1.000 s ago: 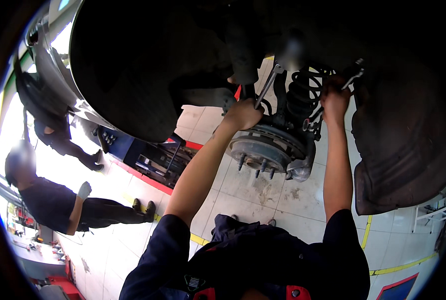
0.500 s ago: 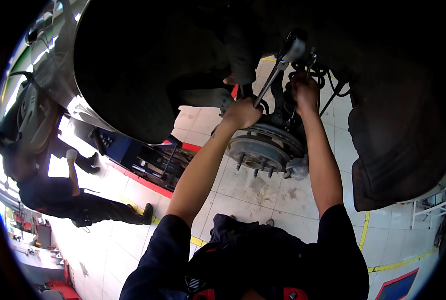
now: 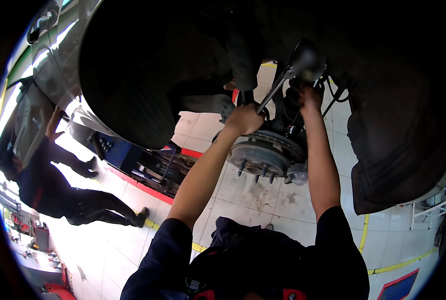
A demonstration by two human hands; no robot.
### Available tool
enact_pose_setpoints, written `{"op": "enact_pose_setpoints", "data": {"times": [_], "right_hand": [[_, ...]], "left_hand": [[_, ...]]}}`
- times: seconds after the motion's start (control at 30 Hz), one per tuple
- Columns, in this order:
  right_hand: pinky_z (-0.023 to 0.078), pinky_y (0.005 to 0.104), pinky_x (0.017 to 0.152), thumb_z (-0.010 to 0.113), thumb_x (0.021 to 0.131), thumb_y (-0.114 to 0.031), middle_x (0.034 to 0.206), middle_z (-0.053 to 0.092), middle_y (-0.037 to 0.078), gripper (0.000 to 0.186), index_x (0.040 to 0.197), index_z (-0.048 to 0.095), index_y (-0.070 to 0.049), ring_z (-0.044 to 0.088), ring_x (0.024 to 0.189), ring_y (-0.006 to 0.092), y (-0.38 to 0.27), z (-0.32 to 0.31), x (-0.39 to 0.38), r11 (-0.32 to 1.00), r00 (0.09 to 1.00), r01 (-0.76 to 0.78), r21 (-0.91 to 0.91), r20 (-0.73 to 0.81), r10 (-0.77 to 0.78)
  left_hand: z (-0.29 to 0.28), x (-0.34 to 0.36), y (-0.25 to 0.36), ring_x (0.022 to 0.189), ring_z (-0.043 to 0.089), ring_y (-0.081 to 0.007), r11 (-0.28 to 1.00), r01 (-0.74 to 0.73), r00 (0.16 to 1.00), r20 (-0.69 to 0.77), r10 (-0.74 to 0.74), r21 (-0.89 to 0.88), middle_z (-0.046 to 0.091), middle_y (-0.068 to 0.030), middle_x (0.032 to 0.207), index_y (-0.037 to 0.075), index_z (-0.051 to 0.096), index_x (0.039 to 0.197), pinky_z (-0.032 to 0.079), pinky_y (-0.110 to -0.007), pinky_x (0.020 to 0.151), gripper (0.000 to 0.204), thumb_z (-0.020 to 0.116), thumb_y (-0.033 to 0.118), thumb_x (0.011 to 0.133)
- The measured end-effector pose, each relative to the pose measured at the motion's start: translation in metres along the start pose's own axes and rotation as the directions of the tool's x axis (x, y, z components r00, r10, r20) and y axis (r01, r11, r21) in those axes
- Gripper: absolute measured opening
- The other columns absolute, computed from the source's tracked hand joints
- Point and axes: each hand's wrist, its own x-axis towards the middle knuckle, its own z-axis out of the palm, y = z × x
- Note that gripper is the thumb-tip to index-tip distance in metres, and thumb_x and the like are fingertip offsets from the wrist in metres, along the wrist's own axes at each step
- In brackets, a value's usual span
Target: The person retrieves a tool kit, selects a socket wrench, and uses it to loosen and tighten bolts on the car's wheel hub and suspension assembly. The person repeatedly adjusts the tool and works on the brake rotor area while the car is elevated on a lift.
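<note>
My left hand [image 3: 246, 120] is closed around the handle end of a long metal ratchet [image 3: 274, 93]. Its head reaches up and right to the dark upper end of the suspension strut, under the wheel arch. My right hand [image 3: 311, 99] is closed beside the black coil spring [image 3: 294, 95], on what looks like a slim metal wrench [image 3: 316, 84], mostly hidden by the fingers and shadow. Below both hands hangs the brake disc and hub [image 3: 259, 154], its studs pointing toward me.
The dark wheel arch liner [image 3: 128, 100] curves over the left, with another dark liner [image 3: 398, 155] at right. A co-worker [image 3: 48, 180] stands at the left by the car. A blue lift base [image 3: 128, 155] with red edging lies on the tiled floor [image 3: 233, 192].
Both hands stay on their tools; the ratchet head appears lower and slightly right. My right hand has shifted a little right and down. The co-worker's arm has risen toward the car.
</note>
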Motion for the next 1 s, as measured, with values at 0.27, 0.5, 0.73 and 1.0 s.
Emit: {"op": "enact_pose_setpoints", "data": {"times": [0.27, 0.5, 0.73, 1.0], "right_hand": [[0.021, 0.0209, 0.039, 0.039, 0.066, 0.007, 0.059, 0.045, 0.005, 0.016, 0.062, 0.046, -0.006, 0.032, 0.044, 0.0071, 0.016, -0.052, -0.072, 0.873, 0.748, 0.359, 0.329, 0.458, -0.480], [0.022, 0.0233, 0.041, 0.050, 0.075, -0.001, 0.054, 0.044, -0.004, 0.015, 0.062, 0.051, -0.009, 0.034, 0.044, 0.0057, 0.009, -0.004, -0.005, 0.996, 0.999, -0.011, 0.090, 0.047, 0.007], [0.025, 0.0258, 0.048, 0.042, 0.073, 0.005, 0.057, 0.044, 0.004, 0.019, 0.058, 0.048, -0.006, 0.039, 0.055, 0.0113, 0.031, -0.061, -0.100, 0.767, 0.612, 0.610, 0.200, 0.495, -0.616], [0.025, 0.0231, 0.042, 0.040, 0.078, -0.003, 0.057, 0.047, -0.003, 0.019, 0.065, 0.051, -0.012, 0.037, 0.046, 0.0071, 0.008, -0.008, 0.000, 0.998, 0.988, -0.038, -0.054, 0.151, 0.046]], "left_hand": [[0.016, 0.012, -0.014, 0.101, 0.052, -0.0388, 0.991, -0.080, 0.996, -0.039, 0.085, 0.104, 0.058, -0.0221, 0.104, 0.004, 0.061, 0.091, 0.043, -0.043, 0.088, 0.036, 0.039, 0.030, 0.084], [0.009, 0.006, -0.007, 0.100, 0.053, -0.0399, 0.999, -0.018, 0.997, -0.074, 0.020, 0.032, 0.059, -0.0228, 0.102, 0.003, 0.061, 0.095, 0.042, -0.043, 0.088, 0.033, 0.045, 0.027, 0.080], [0.003, -0.001, 0.002, 0.102, 0.053, -0.0381, 1.000, -0.008, 0.999, -0.038, 0.008, -0.003, 0.057, -0.0218, 0.106, 0.005, 0.062, 0.093, 0.042, -0.044, 0.088, 0.033, 0.043, 0.029, 0.081], [0.009, 0.005, -0.004, 0.101, 0.053, -0.0411, 1.000, 0.008, 0.998, -0.064, -0.009, -0.004, 0.058, -0.0260, 0.103, -0.001, 0.059, 0.097, 0.043, -0.044, 0.088, 0.039, 0.047, 0.031, 0.080]]}}
